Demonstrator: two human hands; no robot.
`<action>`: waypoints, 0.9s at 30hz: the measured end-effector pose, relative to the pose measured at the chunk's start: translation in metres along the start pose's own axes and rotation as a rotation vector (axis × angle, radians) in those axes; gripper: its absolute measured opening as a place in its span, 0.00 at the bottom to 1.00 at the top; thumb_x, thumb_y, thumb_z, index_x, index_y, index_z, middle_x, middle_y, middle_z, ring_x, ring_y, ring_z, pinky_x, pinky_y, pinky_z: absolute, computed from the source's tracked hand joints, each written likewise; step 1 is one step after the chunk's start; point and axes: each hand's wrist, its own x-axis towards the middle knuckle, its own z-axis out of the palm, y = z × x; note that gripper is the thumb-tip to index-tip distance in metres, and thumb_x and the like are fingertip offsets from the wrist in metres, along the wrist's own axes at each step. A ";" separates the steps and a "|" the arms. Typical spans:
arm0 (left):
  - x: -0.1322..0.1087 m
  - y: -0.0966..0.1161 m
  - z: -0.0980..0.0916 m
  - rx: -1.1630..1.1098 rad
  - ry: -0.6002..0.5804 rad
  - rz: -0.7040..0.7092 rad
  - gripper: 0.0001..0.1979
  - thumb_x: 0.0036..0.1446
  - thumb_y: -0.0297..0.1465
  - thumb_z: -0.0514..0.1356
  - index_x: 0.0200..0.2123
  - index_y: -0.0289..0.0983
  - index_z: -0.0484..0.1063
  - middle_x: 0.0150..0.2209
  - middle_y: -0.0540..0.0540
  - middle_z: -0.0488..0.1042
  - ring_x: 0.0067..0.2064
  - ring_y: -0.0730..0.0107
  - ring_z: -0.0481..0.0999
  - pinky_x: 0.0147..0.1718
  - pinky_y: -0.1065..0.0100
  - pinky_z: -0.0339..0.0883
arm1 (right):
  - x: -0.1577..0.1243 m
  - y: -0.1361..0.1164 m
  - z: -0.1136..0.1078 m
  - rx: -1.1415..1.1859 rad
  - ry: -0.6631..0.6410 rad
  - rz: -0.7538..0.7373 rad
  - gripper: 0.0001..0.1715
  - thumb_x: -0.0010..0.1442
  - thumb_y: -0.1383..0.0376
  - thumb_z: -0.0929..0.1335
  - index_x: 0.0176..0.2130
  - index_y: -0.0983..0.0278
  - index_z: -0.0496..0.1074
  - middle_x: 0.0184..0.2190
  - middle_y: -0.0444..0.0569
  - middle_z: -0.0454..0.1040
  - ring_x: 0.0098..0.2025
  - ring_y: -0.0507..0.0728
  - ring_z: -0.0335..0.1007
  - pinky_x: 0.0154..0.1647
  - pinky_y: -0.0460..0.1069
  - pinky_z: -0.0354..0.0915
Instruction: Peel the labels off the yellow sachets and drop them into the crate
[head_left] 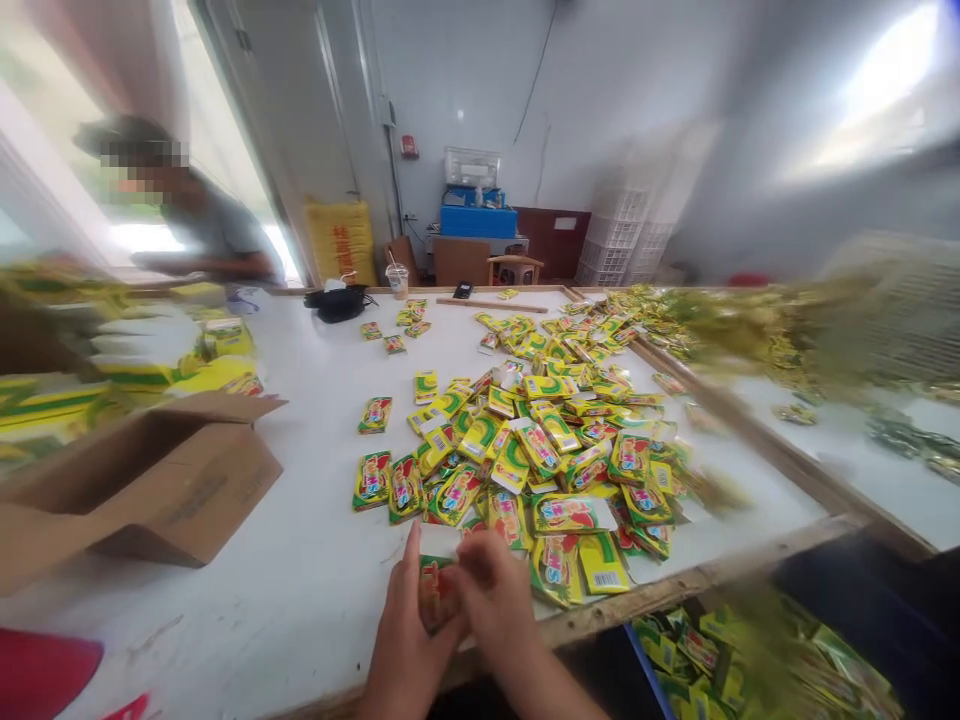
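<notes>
Near the table's front edge, my left hand is closed around a small printed carton with red, green and yellow artwork. The carton stands tilted, its white end flap sticking up at the top. My right hand is at the carton's right side, fingers curled in and thumb against it; its fingertips are partly hidden. Just beyond both hands spreads a heap of similar yellow-green cartons, some with white flaps showing.
An open cardboard box lies on the white table at left, before stacked yellow packs. A wooden strip borders the heap at right. Below the edge is a blue-rimmed bin of cartons. A co-worker is at far left.
</notes>
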 end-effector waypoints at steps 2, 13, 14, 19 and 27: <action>-0.017 -0.006 0.005 -0.212 0.047 -0.113 0.40 0.55 0.42 0.63 0.67 0.45 0.51 0.61 0.41 0.68 0.59 0.51 0.70 0.54 0.55 0.69 | -0.003 0.010 0.001 0.040 0.010 0.002 0.08 0.56 0.71 0.70 0.37 0.61 0.71 0.32 0.44 0.76 0.33 0.54 0.74 0.35 0.46 0.69; -0.012 -0.007 -0.043 -0.337 -0.230 -0.034 0.14 0.58 0.36 0.63 0.48 0.42 0.72 0.47 0.47 0.78 0.44 0.60 0.80 0.42 0.68 0.75 | 0.008 -0.012 -0.025 -0.237 -0.305 -0.183 0.10 0.57 0.73 0.69 0.38 0.59 0.74 0.32 0.43 0.73 0.34 0.54 0.69 0.37 0.47 0.63; -0.011 -0.006 -0.045 -0.324 -0.247 -0.012 0.12 0.59 0.36 0.62 0.46 0.42 0.73 0.45 0.47 0.79 0.42 0.62 0.80 0.40 0.69 0.75 | 0.009 -0.016 -0.026 -0.290 -0.335 -0.219 0.09 0.58 0.73 0.69 0.38 0.60 0.74 0.32 0.43 0.72 0.35 0.54 0.68 0.37 0.47 0.63; -0.005 -0.007 -0.040 -0.275 -0.100 0.066 0.11 0.58 0.36 0.63 0.45 0.41 0.73 0.44 0.46 0.80 0.44 0.61 0.80 0.43 0.70 0.74 | 0.010 -0.019 -0.032 -0.354 -0.362 -0.276 0.10 0.59 0.74 0.68 0.38 0.59 0.71 0.34 0.44 0.72 0.38 0.55 0.69 0.39 0.47 0.63; -0.006 -0.007 -0.027 -0.243 -0.117 0.110 0.15 0.60 0.37 0.60 0.49 0.43 0.77 0.52 0.47 0.78 0.54 0.59 0.76 0.55 0.64 0.69 | 0.002 -0.016 -0.033 -0.266 -0.291 -0.286 0.16 0.63 0.69 0.68 0.48 0.53 0.77 0.41 0.47 0.78 0.43 0.56 0.73 0.46 0.49 0.67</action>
